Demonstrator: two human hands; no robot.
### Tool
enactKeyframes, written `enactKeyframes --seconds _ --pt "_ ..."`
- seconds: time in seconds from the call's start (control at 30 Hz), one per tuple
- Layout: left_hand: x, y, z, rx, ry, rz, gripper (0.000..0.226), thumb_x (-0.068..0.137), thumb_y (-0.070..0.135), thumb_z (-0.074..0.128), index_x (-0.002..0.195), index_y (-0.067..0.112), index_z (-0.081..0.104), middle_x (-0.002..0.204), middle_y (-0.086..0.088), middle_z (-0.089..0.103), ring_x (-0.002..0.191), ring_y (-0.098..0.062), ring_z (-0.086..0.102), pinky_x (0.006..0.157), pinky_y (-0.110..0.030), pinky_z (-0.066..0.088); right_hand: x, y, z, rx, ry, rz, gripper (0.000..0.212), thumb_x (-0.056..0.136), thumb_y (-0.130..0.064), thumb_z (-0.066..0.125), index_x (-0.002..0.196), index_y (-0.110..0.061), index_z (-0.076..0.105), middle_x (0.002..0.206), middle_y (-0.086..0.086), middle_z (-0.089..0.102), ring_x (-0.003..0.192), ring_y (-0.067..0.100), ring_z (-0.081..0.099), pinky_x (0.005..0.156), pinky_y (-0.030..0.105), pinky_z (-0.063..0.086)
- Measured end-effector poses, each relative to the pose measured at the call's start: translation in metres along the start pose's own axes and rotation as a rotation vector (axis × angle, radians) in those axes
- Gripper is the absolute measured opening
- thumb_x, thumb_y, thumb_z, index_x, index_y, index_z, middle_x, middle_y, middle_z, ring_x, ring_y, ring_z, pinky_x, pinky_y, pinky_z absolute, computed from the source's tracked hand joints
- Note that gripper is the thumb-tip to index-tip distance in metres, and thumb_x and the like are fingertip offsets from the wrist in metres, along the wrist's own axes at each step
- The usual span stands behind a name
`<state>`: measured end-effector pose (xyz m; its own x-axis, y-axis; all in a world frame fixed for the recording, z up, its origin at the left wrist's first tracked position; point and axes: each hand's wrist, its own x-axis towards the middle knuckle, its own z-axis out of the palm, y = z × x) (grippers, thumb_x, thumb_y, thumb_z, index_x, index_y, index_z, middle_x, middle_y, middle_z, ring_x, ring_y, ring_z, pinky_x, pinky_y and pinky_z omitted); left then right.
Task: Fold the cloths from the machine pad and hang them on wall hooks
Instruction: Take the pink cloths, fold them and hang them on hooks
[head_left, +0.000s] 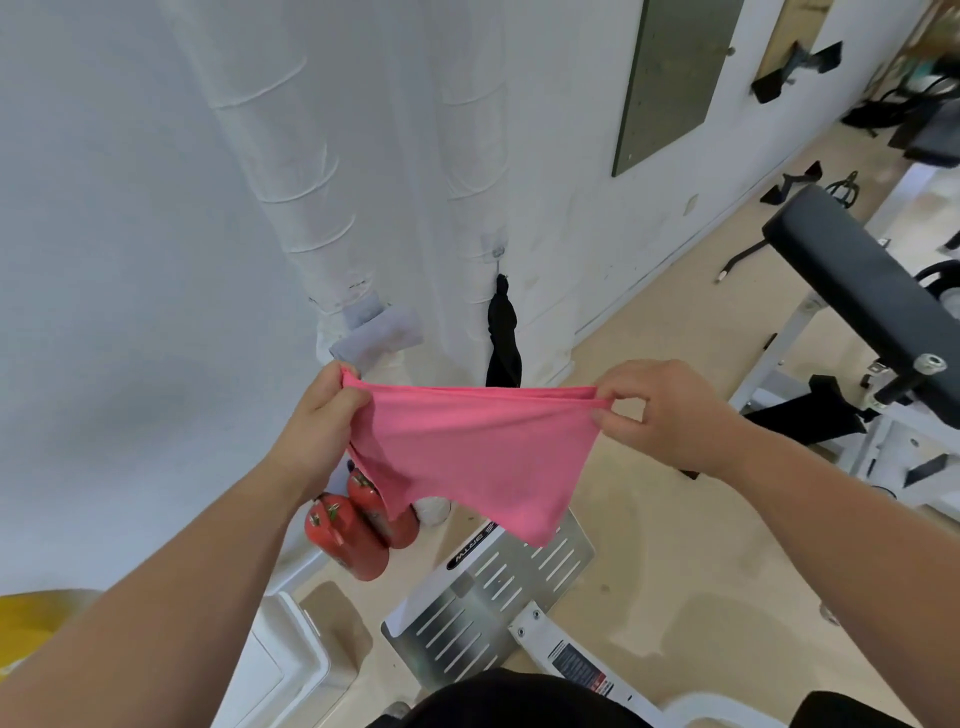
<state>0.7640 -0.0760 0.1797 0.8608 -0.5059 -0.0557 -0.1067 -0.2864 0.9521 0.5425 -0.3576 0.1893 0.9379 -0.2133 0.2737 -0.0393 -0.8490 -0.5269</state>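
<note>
Head view, itemised.

- Pink knit cloth (467, 457): held up in the air before the white plastered wall (130, 234). Its top edge is pulled taut between both hands, and the lower part hangs loose to a point over the slotted metal foot plate (488, 597).
- Left hand (322, 410): fingers curled tight round the cloth's bunched left top corner.
- Right hand (660, 410): thumb and fingertips pinch the right top corner.
- Black cloth (503, 338): hangs on the wall by its bunched top, behind the pink cloth.
- Clear wall hook (497, 253): just above the black cloth.
- Pale grey cloth (374, 332): on the wall left of the black cloth, just above the left hand.
- Two red fire extinguishers (358, 530): on the floor at the wall's foot.
- Black padded machine pad (862, 291): at right, well apart.
</note>
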Motion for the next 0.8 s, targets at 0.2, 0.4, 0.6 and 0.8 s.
enactKeyframes --seconds 0.2,0.4,0.6,0.8 --pt "0.000 0.019 0.006 -0.090 -0.119 0.107 0.016 0.094 0.022 0.063 0.085 0.021 0.049 0.065 0.014 0.044 0.058 -0.004 0.038 0.055 -0.025 0.032 -0.002 0.003 -0.022 0.700 0.166 0.284 0.014 0.070 -0.002 0.084 0.076 -0.007 0.073 0.075 0.005 0.075 0.075 0.014 0.070 0.077 0.028 0.059" --pt "0.006 0.036 0.014 -0.218 -0.010 0.153 0.014 0.096 0.002 0.062 0.087 0.013 0.063 0.057 0.017 0.061 0.049 0.003 0.051 0.049 -0.008 0.040 -0.010 0.006 -0.022 1.138 0.255 0.397 0.058 0.065 -0.012 0.082 0.119 -0.015 0.064 0.087 0.008 0.074 0.081 0.016 0.070 0.071 0.026 0.057" --pt "0.003 0.027 0.020 -0.291 -0.055 0.031 0.023 0.106 0.011 0.045 0.091 0.015 0.062 0.070 0.005 0.060 0.065 -0.008 0.051 0.061 -0.023 0.042 -0.022 0.007 -0.016 1.201 0.109 0.525 0.052 0.052 -0.038 0.095 0.092 -0.009 0.080 0.094 0.011 0.076 0.085 0.017 0.071 0.077 0.028 0.060" --pt "-0.004 0.030 0.039 -0.418 0.044 -0.093 0.028 0.101 0.019 0.049 0.080 0.017 0.067 0.070 0.000 0.062 0.069 -0.019 0.058 0.067 -0.034 0.045 -0.017 -0.013 -0.006 1.055 0.391 0.571 0.019 0.095 -0.012 0.064 0.077 -0.017 0.063 0.072 -0.003 0.061 0.063 0.008 0.052 0.054 0.022 0.047"
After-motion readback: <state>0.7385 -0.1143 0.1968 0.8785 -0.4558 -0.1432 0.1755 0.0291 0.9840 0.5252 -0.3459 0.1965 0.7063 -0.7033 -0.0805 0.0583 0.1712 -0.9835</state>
